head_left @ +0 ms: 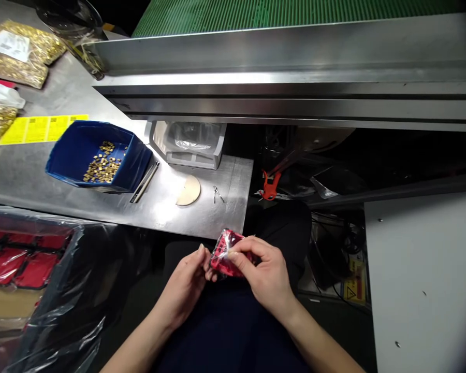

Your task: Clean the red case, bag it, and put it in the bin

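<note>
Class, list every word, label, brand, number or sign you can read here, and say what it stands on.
No words, brands or numbers are readable.
White paper label on the clear plastic bag of gold-coloured pieces: print too small.
Yellow printed paper strip beside the blue plastic bin: print too small.
Yellow rectangular sticker left of the pale flat panel: warning triangle visible, wording blurred.
</note>
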`<action>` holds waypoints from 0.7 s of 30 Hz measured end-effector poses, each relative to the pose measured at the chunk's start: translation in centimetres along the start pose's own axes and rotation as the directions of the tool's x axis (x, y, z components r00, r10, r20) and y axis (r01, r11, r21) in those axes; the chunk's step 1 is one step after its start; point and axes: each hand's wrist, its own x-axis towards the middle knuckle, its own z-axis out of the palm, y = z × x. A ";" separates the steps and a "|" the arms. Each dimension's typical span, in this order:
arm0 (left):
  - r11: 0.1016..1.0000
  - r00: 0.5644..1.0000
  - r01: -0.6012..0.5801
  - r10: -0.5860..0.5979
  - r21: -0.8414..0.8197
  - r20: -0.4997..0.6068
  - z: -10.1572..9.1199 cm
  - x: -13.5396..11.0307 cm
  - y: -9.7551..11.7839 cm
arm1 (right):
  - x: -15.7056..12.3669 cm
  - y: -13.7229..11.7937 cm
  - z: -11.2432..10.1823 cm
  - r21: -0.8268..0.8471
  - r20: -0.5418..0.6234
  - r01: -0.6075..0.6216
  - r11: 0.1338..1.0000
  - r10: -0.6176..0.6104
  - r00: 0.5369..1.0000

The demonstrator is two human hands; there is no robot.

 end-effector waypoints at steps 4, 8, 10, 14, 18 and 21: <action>0.980 0.983 0.160 -0.169 -0.116 -0.074 0.1 1.1 -0.5 | -0.5 -0.4 0.7 0.095 0.104 0.082 0.992 -0.092 0.990; 0.904 0.916 0.401 -0.400 -0.149 0.035 0.4 1.6 -0.2 | -0.8 -1.2 0.6 0.108 0.201 0.121 0.987 -0.141 0.969; 0.874 0.892 0.452 -0.441 -0.179 0.099 0.5 1.9 0.4 | -0.9 -1.5 0.4 0.049 0.221 0.133 0.990 -0.140 0.965; 0.975 0.983 0.175 -0.166 -0.139 0.075 0.7 2.5 2.5 | -1.5 -1.2 0.5 -0.109 0.201 0.070 0.992 -0.047 0.978; 0.989 0.977 -0.138 0.127 0.053 0.172 1.3 2.1 4.4 | -2.1 0.4 1.4 -0.170 0.147 -0.091 0.981 0.116 0.982; 0.889 0.878 -0.413 0.331 0.198 0.345 2.7 1.0 4.9 | -1.7 1.3 2.0 -0.126 0.039 -0.173 0.977 0.180 0.983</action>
